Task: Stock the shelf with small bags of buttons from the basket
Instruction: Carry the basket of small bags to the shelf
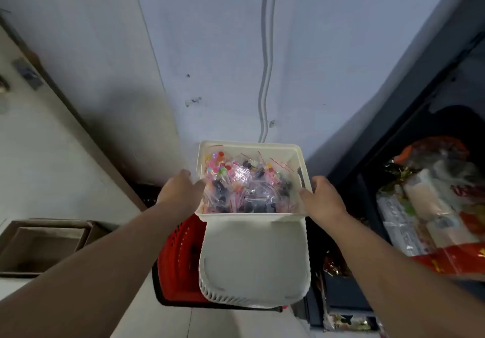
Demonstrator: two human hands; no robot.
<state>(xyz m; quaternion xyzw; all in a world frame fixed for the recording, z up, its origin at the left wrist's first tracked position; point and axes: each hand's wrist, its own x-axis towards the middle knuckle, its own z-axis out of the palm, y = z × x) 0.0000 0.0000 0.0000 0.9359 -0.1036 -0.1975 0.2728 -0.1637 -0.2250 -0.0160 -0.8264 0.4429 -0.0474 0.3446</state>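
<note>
The white basket (254, 253) is held up in the middle of the view, in front of a pale wall (210, 49), with its plain near side facing the camera; it is packed with small clear bags of buttons (244, 182), some bright and many-coloured, some dark, with thin red strips along their tops. The left hand (181, 193) holds the basket's left side, its fingers (198, 184) bent onto the rim; the right hand (324, 200) grips the right side, thumb hooked over the rim and the other fingers wrapped down the outside. A pale cable (265, 75) runs down the wall and passes behind the basket. To the right stands the dark shelf (399, 106), just beside the basket, already holding packets (430, 201) in red, white and clear wrapping. Below and behind the basket sits a red crate (181, 253); an open cardboard box (42, 245) lies on the floor at the left, well apart from it.
</note>
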